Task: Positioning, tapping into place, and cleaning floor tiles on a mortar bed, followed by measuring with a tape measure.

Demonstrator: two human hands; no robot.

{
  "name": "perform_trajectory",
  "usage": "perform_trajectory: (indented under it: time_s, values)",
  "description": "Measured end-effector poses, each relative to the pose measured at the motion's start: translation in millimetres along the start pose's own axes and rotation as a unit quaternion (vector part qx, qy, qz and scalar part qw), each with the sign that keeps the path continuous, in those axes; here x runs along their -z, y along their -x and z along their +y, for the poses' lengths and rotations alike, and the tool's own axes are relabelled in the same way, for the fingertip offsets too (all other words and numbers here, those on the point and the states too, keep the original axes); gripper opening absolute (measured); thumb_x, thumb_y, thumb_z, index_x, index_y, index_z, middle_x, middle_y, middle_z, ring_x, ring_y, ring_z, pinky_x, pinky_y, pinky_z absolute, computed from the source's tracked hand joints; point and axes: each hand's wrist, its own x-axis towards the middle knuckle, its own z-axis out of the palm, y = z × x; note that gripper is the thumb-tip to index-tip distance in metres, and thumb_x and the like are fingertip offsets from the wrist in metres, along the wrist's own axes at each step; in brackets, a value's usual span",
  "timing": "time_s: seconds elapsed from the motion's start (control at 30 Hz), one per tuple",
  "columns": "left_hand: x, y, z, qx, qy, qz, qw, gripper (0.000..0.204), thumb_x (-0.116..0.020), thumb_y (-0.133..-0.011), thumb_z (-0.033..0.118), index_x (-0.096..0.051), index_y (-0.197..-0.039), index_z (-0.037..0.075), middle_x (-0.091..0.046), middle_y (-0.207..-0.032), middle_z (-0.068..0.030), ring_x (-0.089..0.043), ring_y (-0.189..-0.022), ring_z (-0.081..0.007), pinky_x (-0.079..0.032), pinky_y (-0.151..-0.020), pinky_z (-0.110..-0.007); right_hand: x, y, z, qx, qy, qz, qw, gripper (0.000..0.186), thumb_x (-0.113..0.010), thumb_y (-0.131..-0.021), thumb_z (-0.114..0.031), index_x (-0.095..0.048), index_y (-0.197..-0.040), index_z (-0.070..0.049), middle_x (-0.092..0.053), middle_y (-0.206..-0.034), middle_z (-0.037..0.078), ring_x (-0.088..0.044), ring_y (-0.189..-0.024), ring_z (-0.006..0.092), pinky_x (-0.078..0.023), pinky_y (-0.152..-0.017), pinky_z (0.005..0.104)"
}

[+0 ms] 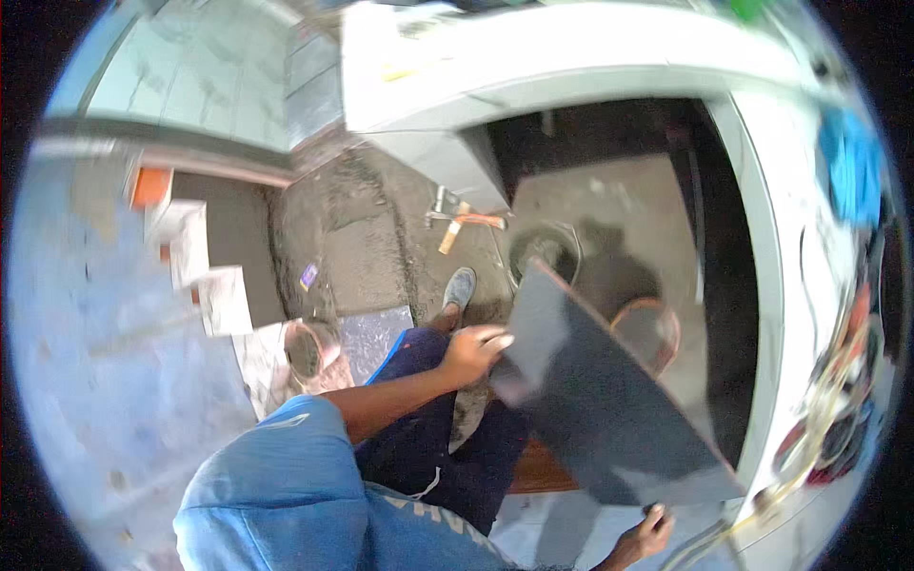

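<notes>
Diagonally, the dark tile [609,404] runs ten-thirty to four-thirty, lying toward four o'clock from the left hand [473,354], which pinches its edge; the right hand [649,535] curls at its six-o'clock edge, grip unclear.

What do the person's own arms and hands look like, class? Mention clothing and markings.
The left hand and right hand are ungloved. A loose blue sleeve with a small whitish mark ends near the left elbow; the left forearm is uncovered.
</notes>
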Motion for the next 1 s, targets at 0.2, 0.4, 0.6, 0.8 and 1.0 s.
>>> perform_trajectory:
  time_s: [0.2, 0.4, 0.6, 0.8, 1.0]
  values:
    - [33, 208, 112, -0.201, -0.221, 0.250, 0.921, 0.032, -0.069, -0.090, 0.024, -0.069, -0.109, -0.003, -0.070, -0.090, -0.0081, -0.063, -0.066, -0.0120, -0.055, -0.063, -0.027, 24, -8, -200, 0.125, -0.134, -0.071, 0.981, 0.030, -0.064, -0.093, -0.023, -0.060, -0.090, 0.006, -0.054, -0.071, 0.008, -0.051, -0.065, 0.0164, -0.042, -0.057, 0.0317]
    - [151, 287, 152, -0.281, -0.080, 0.343, 0.893, 0.029, -0.067, -0.092, 0.023, -0.069, -0.106, -0.002, -0.067, -0.075, -0.0042, -0.059, -0.060, -0.0087, -0.051, -0.055, -0.025, -10, 9, -438, 0.396, -0.120, -0.113, 0.903, 0.033, -0.062, -0.094, -0.025, -0.059, -0.090, 0.007, -0.058, -0.078, 0.012, -0.052, -0.071, 0.0222, -0.043, -0.068, 0.0343]
    - [241, 293, 120, -0.242, 0.116, 0.433, 0.860, 0.027, -0.064, -0.093, 0.025, -0.069, -0.093, -0.002, -0.061, -0.067, -0.0035, -0.054, -0.055, -0.0093, -0.043, -0.049, -0.025, -127, 53, -616, 0.482, -0.158, -0.274, 0.817, 0.027, -0.063, -0.095, -0.021, -0.059, -0.086, 0.004, -0.055, -0.079, 0.004, -0.047, -0.075, 0.0134, -0.042, -0.073, 0.0286]
    - [300, 210, 77, -0.104, 0.120, 0.478, 0.864, 0.034, -0.064, -0.089, 0.034, -0.071, -0.111, 0.010, -0.071, -0.086, -0.0138, -0.069, -0.078, -0.0283, -0.052, -0.077, -0.039, -324, 91, -729, 0.615, 0.003, -0.374, 0.694, 0.030, -0.062, -0.094, -0.026, -0.063, -0.090, 0.004, -0.057, -0.074, 0.008, -0.049, -0.072, 0.0174, -0.043, -0.070, 0.0340]
    - [362, 58, 48, -0.062, 0.267, 0.469, 0.840, 0.031, -0.066, -0.085, 0.034, -0.073, -0.107, 0.013, -0.072, -0.098, -0.0142, -0.069, -0.091, -0.0324, -0.052, -0.082, -0.042, -550, 93, -784, 0.683, 0.133, -0.406, 0.592, 0.040, -0.064, -0.092, -0.036, -0.064, -0.094, 0.003, -0.058, -0.076, 0.013, -0.053, -0.073, 0.0216, -0.044, -0.072, 0.0365]
